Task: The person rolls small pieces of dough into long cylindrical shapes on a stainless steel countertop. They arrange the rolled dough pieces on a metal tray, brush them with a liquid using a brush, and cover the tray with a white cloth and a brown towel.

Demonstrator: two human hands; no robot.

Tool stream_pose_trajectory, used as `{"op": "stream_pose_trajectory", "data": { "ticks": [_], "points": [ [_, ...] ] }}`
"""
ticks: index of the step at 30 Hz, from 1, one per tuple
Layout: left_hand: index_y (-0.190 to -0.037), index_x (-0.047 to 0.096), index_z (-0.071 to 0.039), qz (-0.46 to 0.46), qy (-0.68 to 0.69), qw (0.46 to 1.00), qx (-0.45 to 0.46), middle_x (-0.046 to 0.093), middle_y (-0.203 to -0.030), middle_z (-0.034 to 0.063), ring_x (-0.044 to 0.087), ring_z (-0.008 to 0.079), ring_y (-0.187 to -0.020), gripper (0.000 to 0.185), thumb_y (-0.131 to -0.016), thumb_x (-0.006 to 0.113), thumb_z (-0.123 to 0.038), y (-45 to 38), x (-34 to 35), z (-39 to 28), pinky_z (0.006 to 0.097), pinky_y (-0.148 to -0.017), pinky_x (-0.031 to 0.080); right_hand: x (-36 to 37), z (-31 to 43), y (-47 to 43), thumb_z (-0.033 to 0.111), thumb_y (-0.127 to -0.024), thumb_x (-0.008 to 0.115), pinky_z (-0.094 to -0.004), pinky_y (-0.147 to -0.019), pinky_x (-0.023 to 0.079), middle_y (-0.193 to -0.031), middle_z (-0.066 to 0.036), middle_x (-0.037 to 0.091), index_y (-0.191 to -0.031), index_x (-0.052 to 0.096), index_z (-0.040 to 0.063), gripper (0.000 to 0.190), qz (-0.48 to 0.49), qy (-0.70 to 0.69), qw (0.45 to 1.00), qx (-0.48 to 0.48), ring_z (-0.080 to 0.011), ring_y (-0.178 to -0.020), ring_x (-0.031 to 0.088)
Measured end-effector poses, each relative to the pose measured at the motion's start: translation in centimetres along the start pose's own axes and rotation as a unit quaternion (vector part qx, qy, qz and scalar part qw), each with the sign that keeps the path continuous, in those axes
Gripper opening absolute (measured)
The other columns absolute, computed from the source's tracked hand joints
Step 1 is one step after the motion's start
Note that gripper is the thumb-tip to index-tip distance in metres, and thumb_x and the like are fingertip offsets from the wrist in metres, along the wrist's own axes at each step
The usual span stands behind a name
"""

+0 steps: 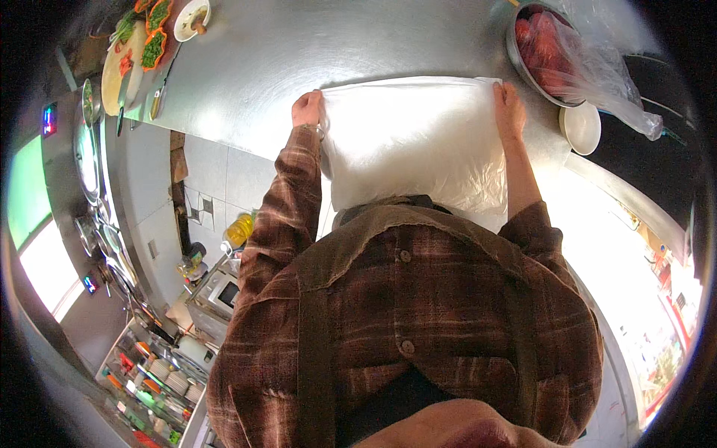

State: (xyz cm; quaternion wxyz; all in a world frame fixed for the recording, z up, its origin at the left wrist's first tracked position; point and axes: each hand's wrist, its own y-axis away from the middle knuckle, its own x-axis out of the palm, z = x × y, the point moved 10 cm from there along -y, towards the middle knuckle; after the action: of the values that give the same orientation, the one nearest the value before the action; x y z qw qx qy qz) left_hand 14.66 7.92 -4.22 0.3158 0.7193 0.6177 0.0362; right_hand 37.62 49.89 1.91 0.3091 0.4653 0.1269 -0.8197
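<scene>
Stretched between my two hands is a white translucent plastic sheet or bag (414, 140); which of the two I cannot tell. My left hand (307, 108) grips its far left corner. The far right corner is pinched in my right hand (510, 111). From there the plastic hangs down toward my apron (392, 213), over the near edge of the stainless steel worktop (358, 45). To the right of my right hand stands a metal bowl (511, 45) holding red meat (546, 50), partly covered by a clear plastic bag (605, 73).
At the far left are a round cutting board (112, 67) with a knife (123, 92), another knife (157, 101), orange dishes of chopped greens (152, 50) and a white bowl (187, 22). A cream bowl (581, 129) sits by the right edge. An oil jug (239, 231) stands lower left.
</scene>
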Motion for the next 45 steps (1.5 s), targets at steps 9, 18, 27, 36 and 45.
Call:
{"op": "stream_pose_trajectory", "data": {
  "ticks": [9,18,27,36,45],
  "points": [
    [-0.089,0.062,0.006,-0.072,0.038,0.995,0.059,0.057,-0.069,0.0031,0.049,0.0125,-0.063,0.038,-0.090,0.054,-0.032,-1.8,-0.6,1.4,0.0284,-0.060,0.043,1.9,-1.0,-0.5,0.042,-0.091,0.047,-0.0447,-0.065,0.047,-0.082,-0.015,0.064,-0.091,0.058,0.013,0.031,-0.014,-0.001,1.000,0.003,-0.0367,-0.077,0.062],
    [-0.080,0.059,-0.001,-0.161,0.101,0.982,-0.013,0.051,-0.062,0.0032,0.043,0.0131,-0.045,0.026,-0.088,0.048,-0.024,-2.4,-7.4,3.5,0.0296,-0.038,0.035,2.1,-2.0,-0.2,0.044,-0.088,0.053,-0.0417,-0.065,0.047,-0.079,-0.010,0.065,-0.092,0.060,0.015,0.031,-0.022,-0.007,0.999,0.038,-0.0327,-0.073,0.063],
    [-0.107,0.062,-0.003,0.134,-0.057,0.989,-0.026,0.061,-0.104,0.0092,0.057,0.0182,-0.094,0.051,-0.083,0.060,-0.047,-1.0,0.4,-1.5,0.0302,-0.084,0.044,3.6,-2.0,-2.7,0.034,-0.085,0.062,-0.0256,-0.071,0.045,-0.084,-0.002,0.065,-0.094,0.064,0.006,0.030,0.057,-0.289,0.956,0.016,-0.0098,-0.077,0.056],
    [-0.084,0.059,-0.002,0.010,0.032,0.993,0.116,0.052,-0.071,-0.0040,0.043,0.0053,-0.065,0.021,-0.088,0.060,-0.022,0.7,-1.1,-2.8,0.0204,-0.059,0.038,2.3,-0.4,-3.4,0.031,-0.083,0.065,-0.0231,-0.064,0.040,-0.074,0.001,0.057,-0.083,0.061,0.004,0.027,0.071,-0.274,0.959,0.011,-0.0070,-0.070,0.047],
    [-0.084,0.060,-0.003,-0.114,-0.170,0.967,0.155,0.059,-0.068,0.0036,0.050,0.0122,-0.060,0.022,-0.091,0.054,-0.024,0.0,-0.5,-1.2,0.0291,-0.056,0.043,3.0,0.2,-2.2,0.044,-0.089,0.049,-0.0465,-0.064,0.047,-0.082,-0.013,0.066,-0.095,0.058,0.022,0.025,-0.022,0.058,0.997,-0.035,-0.0384,-0.076,0.061]
  ]
}}
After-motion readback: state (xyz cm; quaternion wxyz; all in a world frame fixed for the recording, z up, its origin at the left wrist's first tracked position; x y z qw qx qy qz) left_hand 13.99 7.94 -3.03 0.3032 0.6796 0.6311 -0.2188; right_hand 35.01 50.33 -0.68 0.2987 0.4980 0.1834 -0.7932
